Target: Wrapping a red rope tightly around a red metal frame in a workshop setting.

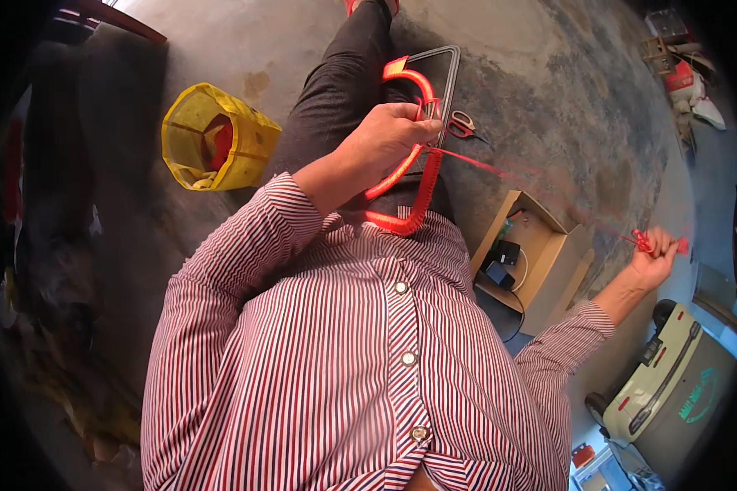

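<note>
My left hand is closed around a metal wire frame above my lap. Part of the frame is bare grey wire. The rest is tightly covered in red cord wrapping. From beside my left fingers a strand of red cord runs taut out to the right, blurred along its middle. Far out on the right, my raised right hand grips this cord, with a small red bundle showing at its fingers. Exactly how the left fingers pinch the strand is hidden.
Scissors lie on the concrete floor just right of the frame. A cardboard box with black adapters and cables stands right of my lap. At left is a yellow container with red material inside. A cream wheeled case sits lower right.
</note>
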`<state>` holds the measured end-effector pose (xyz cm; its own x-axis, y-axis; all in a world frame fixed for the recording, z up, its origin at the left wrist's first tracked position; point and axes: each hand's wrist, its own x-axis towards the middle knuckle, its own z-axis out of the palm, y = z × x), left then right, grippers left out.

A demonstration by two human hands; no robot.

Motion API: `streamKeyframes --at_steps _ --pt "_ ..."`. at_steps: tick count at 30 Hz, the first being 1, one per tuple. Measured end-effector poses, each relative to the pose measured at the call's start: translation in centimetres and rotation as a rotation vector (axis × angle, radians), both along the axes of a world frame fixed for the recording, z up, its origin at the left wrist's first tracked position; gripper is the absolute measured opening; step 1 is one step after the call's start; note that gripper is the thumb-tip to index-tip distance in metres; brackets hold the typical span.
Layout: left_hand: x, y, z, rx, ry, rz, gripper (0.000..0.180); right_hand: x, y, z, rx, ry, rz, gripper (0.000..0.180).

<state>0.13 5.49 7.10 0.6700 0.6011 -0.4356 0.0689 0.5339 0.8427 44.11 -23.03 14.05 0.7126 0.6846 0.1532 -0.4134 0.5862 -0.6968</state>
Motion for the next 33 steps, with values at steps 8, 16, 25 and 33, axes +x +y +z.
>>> streamKeyframes --at_steps 8,16,25,33 --pt "0.2 -0.1 -0.8 0.079 0.055 -0.014 0.017 -21.5 13.4 -8.2 -0.567 -0.155 0.368 0.034" --pt "-0.4 -0.3 -2.9 0.191 0.18 -0.03 0.016 -21.4 17.6 -7.4 -0.512 -0.064 0.335 0.015" --pt "1.5 -1.3 -5.1 -0.203 0.056 0.009 0.012 -14.5 7.0 0.6 -0.362 -0.21 0.036 0.033" --pt "1.5 -0.3 -6.0 -0.3 -0.061 -0.063 0.008 -11.3 0.1 -6.7 -0.61 -0.048 -0.012 0.016"
